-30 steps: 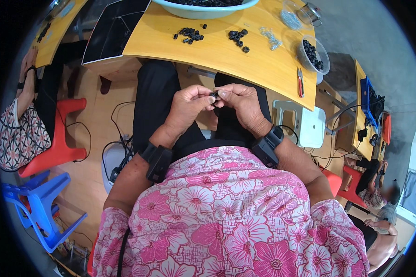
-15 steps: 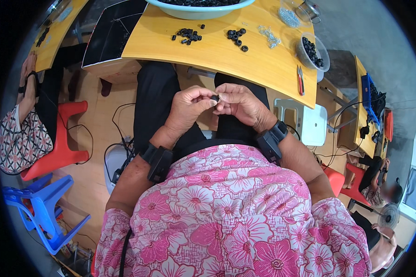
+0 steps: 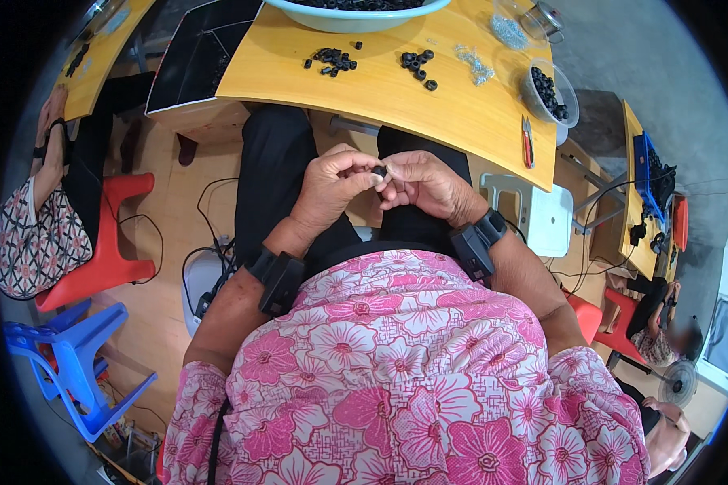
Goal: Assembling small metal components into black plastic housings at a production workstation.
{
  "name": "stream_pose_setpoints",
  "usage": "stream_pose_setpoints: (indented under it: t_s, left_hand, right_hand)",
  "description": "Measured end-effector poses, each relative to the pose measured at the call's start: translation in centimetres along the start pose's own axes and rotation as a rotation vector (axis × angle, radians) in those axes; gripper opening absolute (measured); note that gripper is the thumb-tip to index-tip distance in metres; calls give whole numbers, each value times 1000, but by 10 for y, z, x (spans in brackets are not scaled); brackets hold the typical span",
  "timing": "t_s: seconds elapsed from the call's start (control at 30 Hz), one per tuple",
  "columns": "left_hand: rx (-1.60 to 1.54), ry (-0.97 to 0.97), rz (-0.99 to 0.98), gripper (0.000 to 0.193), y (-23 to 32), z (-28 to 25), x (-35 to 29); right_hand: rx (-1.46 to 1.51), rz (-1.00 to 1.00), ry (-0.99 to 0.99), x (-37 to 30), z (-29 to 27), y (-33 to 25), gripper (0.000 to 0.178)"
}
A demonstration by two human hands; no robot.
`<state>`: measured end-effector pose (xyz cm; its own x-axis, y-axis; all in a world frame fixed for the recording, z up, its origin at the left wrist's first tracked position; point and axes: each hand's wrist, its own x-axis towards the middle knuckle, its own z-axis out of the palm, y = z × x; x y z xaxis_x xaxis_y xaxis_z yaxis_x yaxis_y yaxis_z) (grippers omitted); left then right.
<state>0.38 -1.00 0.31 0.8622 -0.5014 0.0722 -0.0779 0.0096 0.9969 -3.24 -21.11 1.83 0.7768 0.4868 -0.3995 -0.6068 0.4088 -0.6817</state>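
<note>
Ring [image 3: 378, 170] (one, black) pinched between two hands.

Soft, even daylight fills my view, bright on the yellow desk [image 3: 429, 97] and the grey floor at the upper right. Shadows are faint; the darkest patch lies under the desk around my legs. No harsh glare shows. The fisheye bends the desk edge into a curve, and a black ring frames everything. The centre is sharp; the rim smears slightly.
</note>
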Motion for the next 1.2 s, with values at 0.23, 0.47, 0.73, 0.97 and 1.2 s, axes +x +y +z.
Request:
stream_pose_setpoints:
  t_s: [0.23, 0.47, 0.73, 0.97, 1.2]
  left_hand:
    - [-237, -77, -125, 27, 4, 4, 1]
    - [-379, -161, -219, 48, 2, 4, 0]
    - [-253, -185, -203, 46, 14, 4, 0]
    - [-150, -147, -171, 44, 8, 4, -1]
    - [-279, -175, -232, 46, 10, 5, -1]
  right_hand:
    - [-92, -93, 44, -1, 9, 2, 18]
    - [-553, -247, 199, -3, 24, 1, 13]
    - [-815, -464, 262, 0, 20, 12, 15]
    - [-795, -465, 270, -3, 25, 10, 15]
    - [-911, -518, 278, -4, 25, 8, 15]
